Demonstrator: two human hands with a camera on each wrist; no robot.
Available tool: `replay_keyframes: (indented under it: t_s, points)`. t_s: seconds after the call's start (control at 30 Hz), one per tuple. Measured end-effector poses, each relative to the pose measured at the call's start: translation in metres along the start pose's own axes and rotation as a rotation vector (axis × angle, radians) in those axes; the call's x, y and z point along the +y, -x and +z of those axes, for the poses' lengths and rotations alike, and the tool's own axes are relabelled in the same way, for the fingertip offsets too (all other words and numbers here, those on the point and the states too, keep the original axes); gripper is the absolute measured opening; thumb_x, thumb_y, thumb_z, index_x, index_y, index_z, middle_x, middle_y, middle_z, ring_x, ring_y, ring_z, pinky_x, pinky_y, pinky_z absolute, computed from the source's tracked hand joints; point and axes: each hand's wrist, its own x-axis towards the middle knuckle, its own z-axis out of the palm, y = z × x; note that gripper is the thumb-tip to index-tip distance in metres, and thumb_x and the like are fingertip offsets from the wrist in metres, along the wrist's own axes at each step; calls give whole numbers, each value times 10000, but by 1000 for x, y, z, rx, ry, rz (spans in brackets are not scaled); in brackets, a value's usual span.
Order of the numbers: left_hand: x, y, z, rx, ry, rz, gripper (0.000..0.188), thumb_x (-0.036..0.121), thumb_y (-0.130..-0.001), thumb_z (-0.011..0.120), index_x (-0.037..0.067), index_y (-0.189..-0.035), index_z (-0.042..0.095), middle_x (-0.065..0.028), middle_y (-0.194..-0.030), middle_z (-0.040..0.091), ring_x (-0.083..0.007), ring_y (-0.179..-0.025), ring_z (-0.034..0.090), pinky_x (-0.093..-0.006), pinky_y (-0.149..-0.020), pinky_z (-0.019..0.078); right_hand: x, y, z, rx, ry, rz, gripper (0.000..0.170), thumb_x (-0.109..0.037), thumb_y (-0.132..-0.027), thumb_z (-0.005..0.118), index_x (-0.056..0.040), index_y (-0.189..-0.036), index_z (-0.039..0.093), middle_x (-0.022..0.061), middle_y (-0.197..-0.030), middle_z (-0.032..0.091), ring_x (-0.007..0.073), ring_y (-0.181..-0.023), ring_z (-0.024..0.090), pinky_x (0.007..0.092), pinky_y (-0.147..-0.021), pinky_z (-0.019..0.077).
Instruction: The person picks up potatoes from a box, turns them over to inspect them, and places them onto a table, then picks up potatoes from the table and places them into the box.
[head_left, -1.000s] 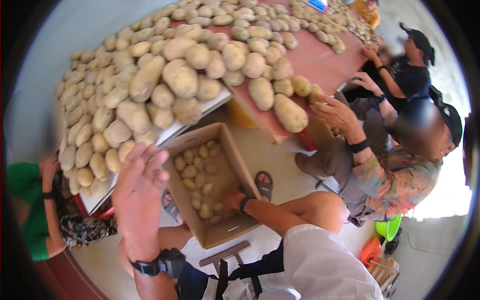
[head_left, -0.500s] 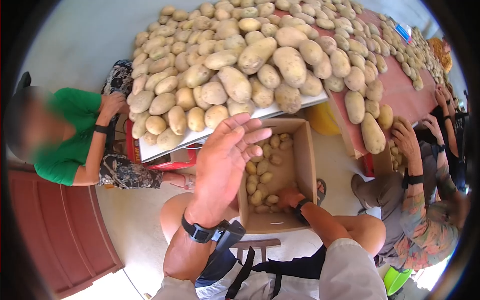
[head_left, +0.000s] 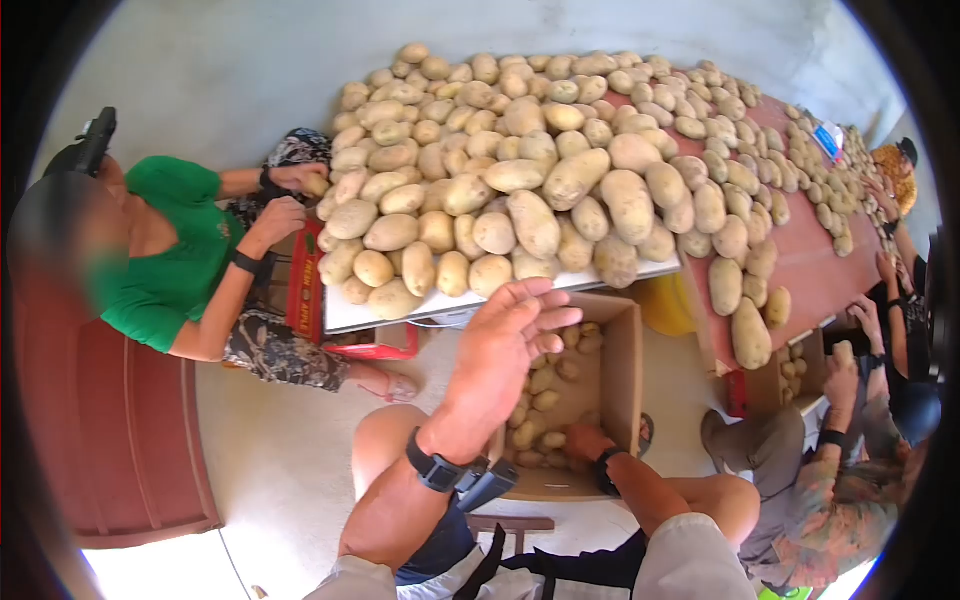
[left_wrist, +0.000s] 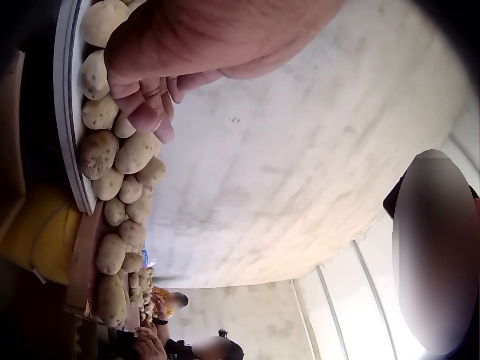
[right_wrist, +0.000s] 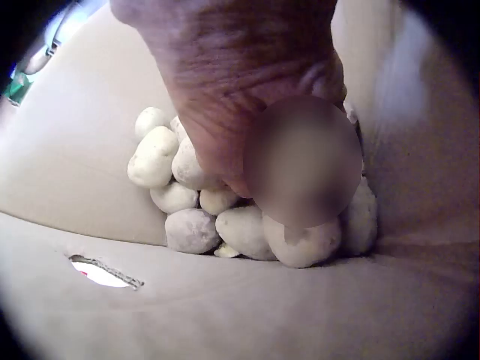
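My left hand (head_left: 490, 350) is raised in front of the potato pile (head_left: 515, 176), fingers loosely bent and nothing in them. In the left wrist view the same hand (left_wrist: 217, 45) overlaps the potatoes (left_wrist: 100, 154) along the table edge. My right hand (head_left: 588, 443) reaches down into a cardboard box (head_left: 625, 375) between my knees, where small potatoes (head_left: 545, 400) lie along the left and near sides. From the right wrist, my hand (right_wrist: 247, 82) is down among those potatoes (right_wrist: 192, 230); a blur hides its fingers, so I cannot tell whether it grips one.
A white-edged table (head_left: 400, 318) carries the large pile, joining a red table (head_left: 830, 270) with more potatoes. A yellow bucket (head_left: 665, 305) stands beneath. At left sits a person in green (head_left: 170, 260) beside a red box (head_left: 305, 280); another in camouflage (head_left: 850, 520) sits at right.
The head view has swung left, bringing the person in green fully in. My left hand stays raised; my right stays in the box. The person in camouflage has moved a hand from the table edge, holding a potato.
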Motion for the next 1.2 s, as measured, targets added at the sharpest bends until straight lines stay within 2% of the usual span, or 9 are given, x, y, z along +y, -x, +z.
replay_keyframes:
  t_s: [0.1,0.17,0.3,0.43,0.53,0.73,0.8,0.97,1.2]
  points:
    - [0,-1,-1,-59,34,10,277,115,-987,535,-14,-1232,526,-139,-1165,633,-280,-1113,629,-346,-830,508,1,-1,-15,-40,-107,-31,465,-368,-844,638,-136,-1247,641,204,-1132,683,385,-1052,651,452,-903,519]
    - [0,-1,1,-45,-31,19,275,116,-985,541,-16,-1225,530,-140,-1154,638,-279,-1095,638,-341,-813,514,3,1,-13,125,-256,-142,399,-319,-824,655,-76,-1139,684,200,-1095,695,400,-1030,653,461,-877,526]
    - [1,4,12,-85,-153,14,225,112,-980,536,-3,-1171,570,-123,-1087,660,-253,-1024,660,-314,-777,513,-22,49,-67,88,-617,-151,493,-385,-803,720,-56,-1163,651,162,-951,727,302,-869,695,387,-814,540]
    - [4,11,15,-129,-574,-34,217,138,-977,531,19,-1142,606,-89,-1076,659,-186,-1018,645,-290,-773,497,-38,96,-102,157,-1014,-274,476,-310,-833,729,-48,-1218,633,87,-987,701,193,-878,647,342,-814,517]
    - [-5,16,12,-344,-999,86,378,195,-948,629,-8,-1261,568,-94,-1151,652,-192,-1121,602,-317,-957,474,-61,158,-158,186,-1132,-317,448,-239,-849,727,-38,-1236,626,70,-1077,676,171,-920,630,325,-843,504]
    - [-21,21,23,-536,-932,55,443,211,-923,674,-6,-1289,548,-105,-1172,644,-181,-1082,601,-343,-956,482,-80,231,-222,23,-1341,-446,454,-180,-841,741,-39,-1237,572,59,-1050,647,139,-877,635,310,-660,558]
    - [-23,17,31,-560,-903,31,428,196,-911,681,-20,-1258,558,-110,-1127,658,-178,-1030,614,-346,-921,501,-77,214,-211,123,-1388,-497,437,-193,-848,739,-36,-1224,580,64,-1037,651,140,-842,640,308,-648,558]
    - [-45,9,26,-270,-690,92,429,206,-947,652,-19,-1286,517,-97,-1083,666,-195,-1040,647,-308,-918,520,-73,211,-211,56,-1508,-494,413,-257,-886,725,-13,-1191,590,82,-1010,664,147,-722,654,286,-625,551]
    - [-38,9,31,-160,-405,133,346,256,-1001,595,7,-1232,526,-72,-1073,627,-209,-1006,663,-328,-854,535,-74,223,-205,2,-1552,-547,368,-307,-955,644,-12,-1173,612,73,-920,664,134,-684,629,259,-600,525]
